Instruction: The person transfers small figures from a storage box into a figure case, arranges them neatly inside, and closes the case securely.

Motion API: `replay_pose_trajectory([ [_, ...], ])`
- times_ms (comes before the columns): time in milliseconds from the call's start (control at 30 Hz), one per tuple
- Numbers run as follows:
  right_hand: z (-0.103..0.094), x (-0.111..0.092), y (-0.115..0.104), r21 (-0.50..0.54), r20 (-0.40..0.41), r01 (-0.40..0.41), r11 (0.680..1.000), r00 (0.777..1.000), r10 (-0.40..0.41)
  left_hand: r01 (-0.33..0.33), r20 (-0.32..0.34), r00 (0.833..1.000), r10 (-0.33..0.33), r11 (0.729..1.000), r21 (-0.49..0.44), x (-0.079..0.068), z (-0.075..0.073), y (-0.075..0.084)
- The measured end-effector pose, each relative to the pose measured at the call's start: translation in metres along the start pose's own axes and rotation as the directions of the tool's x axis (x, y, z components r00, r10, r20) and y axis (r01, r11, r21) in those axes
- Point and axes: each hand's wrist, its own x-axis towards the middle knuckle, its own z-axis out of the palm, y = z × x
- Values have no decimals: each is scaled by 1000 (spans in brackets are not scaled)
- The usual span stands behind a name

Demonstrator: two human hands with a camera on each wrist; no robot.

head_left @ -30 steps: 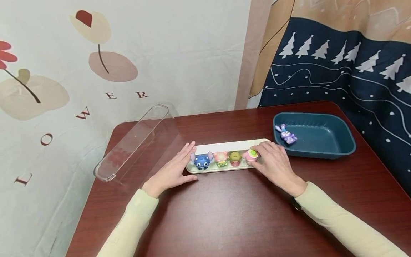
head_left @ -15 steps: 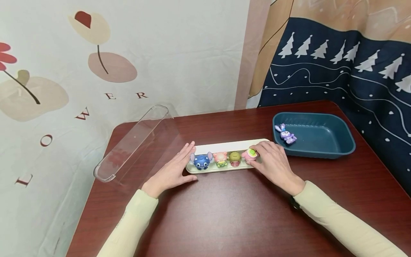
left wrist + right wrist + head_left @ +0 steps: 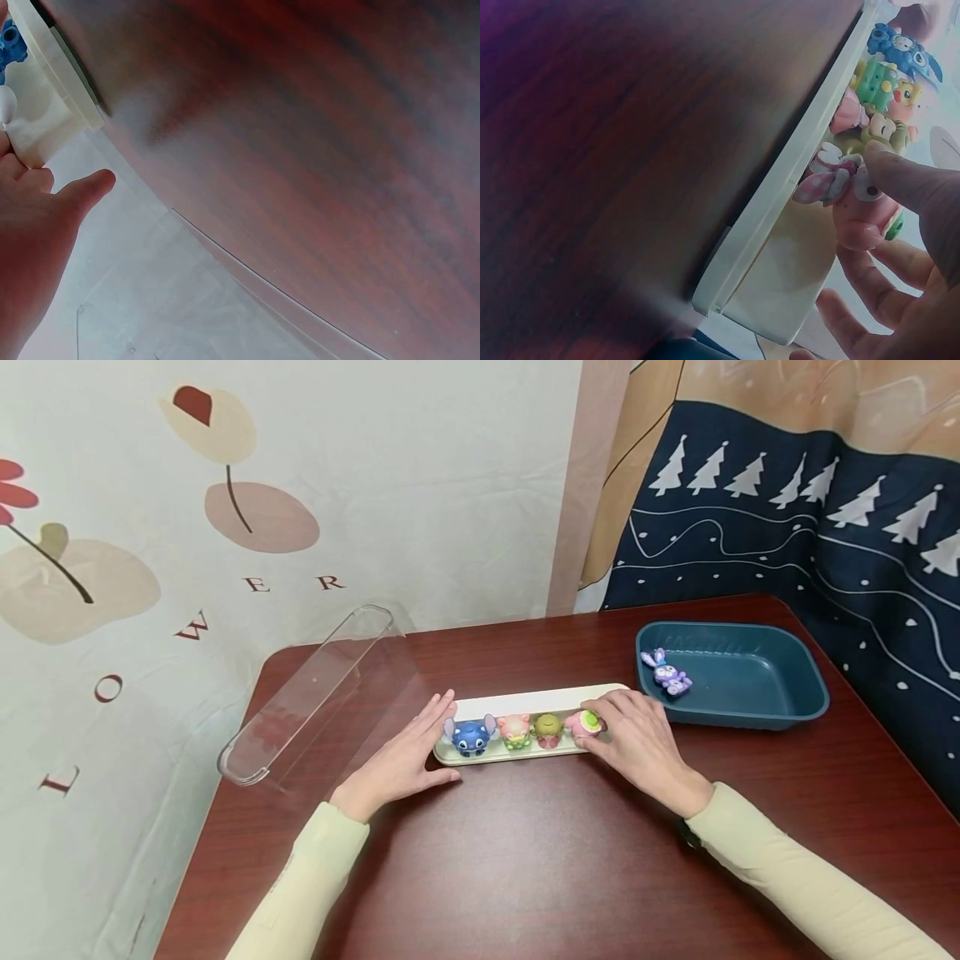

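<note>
In the head view, a long cream tray (image 3: 517, 704) holds a row of small figurines. From the left come a blue big-eared figurine (image 3: 471, 738), a pink-and-green one (image 3: 516, 732) and an olive-green one (image 3: 548, 730). At the right end my right hand (image 3: 637, 735) pinches a pink figurine (image 3: 579, 724) with a green-and-white top between thumb and fingers. The right wrist view shows this figurine (image 3: 864, 214) with a pink-and-white bow at its front, over the tray. My left hand (image 3: 401, 768) lies by the tray's left end, fingers straight, near the blue figurine.
A clear plastic cover (image 3: 315, 693) lies slanted on the table at the left. Behind my right hand stands a dark teal basin (image 3: 757, 722) with a purple rabbit figurine (image 3: 666, 675) inside. Patterned cloth (image 3: 465, 485) hangs behind the brown table (image 3: 540, 860).
The pink figurine has turned slightly in my right hand's pinch. Both hands and the tray stay nearly where they were.
</note>
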Motion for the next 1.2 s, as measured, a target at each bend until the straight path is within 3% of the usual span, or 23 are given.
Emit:
replay_pose_trajectory([
  [733, -7, -1, 1, -27, 57, 14, 1000, 998, -13, 2, 4, 1000, -2, 1000, -10, -1, -1, 0],
  [1033, -32, -2, 10, 31, 33, -47, 998, 998, 46, 0, 0, 1000, 0, 1000, -12, -1, 0, -1],
  [1200, -51, 0, 19, 75, 12, -137, 988, 991, 136, 2, 1, 1000, -2, 1000, -16, -1, 0, 0],
])
